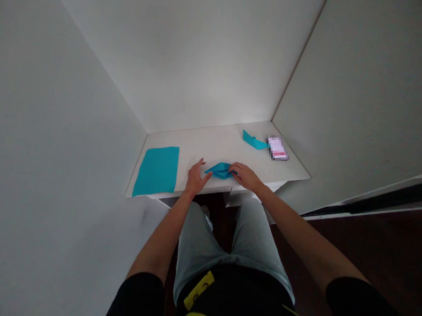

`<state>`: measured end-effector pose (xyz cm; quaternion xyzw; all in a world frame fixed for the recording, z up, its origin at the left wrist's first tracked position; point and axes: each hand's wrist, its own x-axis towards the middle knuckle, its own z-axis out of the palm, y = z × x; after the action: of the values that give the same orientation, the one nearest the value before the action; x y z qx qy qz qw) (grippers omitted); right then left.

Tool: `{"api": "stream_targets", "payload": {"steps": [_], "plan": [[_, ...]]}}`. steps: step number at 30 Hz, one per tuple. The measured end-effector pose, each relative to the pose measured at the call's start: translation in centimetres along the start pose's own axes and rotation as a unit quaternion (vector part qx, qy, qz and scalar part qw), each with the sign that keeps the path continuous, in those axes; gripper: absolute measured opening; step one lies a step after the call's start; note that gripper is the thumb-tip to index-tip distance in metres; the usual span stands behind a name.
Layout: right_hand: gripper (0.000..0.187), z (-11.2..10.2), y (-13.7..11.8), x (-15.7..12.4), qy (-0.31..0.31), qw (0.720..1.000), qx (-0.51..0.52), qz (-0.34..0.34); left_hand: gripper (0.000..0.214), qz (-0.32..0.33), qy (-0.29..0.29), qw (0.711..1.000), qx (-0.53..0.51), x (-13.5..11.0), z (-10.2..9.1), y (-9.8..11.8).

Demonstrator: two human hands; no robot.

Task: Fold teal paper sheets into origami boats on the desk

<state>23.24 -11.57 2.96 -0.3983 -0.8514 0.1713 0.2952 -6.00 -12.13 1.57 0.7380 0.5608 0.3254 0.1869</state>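
Note:
A folded blue paper boat lies on the white desk, close to its front edge, with pointed ends to left and right. My right hand pinches its right end between thumb and fingers. At the left tip is my left hand, its fingers spread and the thumb by the point of the paper; whether the thumb touches it I cannot tell. The left hand holds nothing.
A stack or sheet of blue paper lies at the desk's left end. Toward the back right sits another folded blue paper boat, beside a phone with a blurred screen. Walls close in the desk behind and on both sides.

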Motion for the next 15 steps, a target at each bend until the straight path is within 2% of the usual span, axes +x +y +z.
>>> {"api": "stream_targets", "payload": {"steps": [2,5,9,15], "plan": [[0.031,0.2,0.1,0.2,0.003,1.0,0.021,-0.003,0.067,-0.011,0.01,1.0,-0.01,0.3,-0.2,0.0],[0.04,0.9,0.5,0.4,0.037,0.998,0.046,0.029,0.051,-0.007,-0.008,1.0,-0.009,0.6,-0.5,0.1],[0.038,2.3,1.5,0.4,0.09,0.993,0.038,0.065,0.03,0.0,-0.02,1.0,-0.01,0.7,-0.4,0.1],[0.035,3.3,2.6,0.4,0.157,0.979,0.028,0.125,0.023,-0.01,-0.011,1.0,0.002,0.7,0.0,-0.3]]}}
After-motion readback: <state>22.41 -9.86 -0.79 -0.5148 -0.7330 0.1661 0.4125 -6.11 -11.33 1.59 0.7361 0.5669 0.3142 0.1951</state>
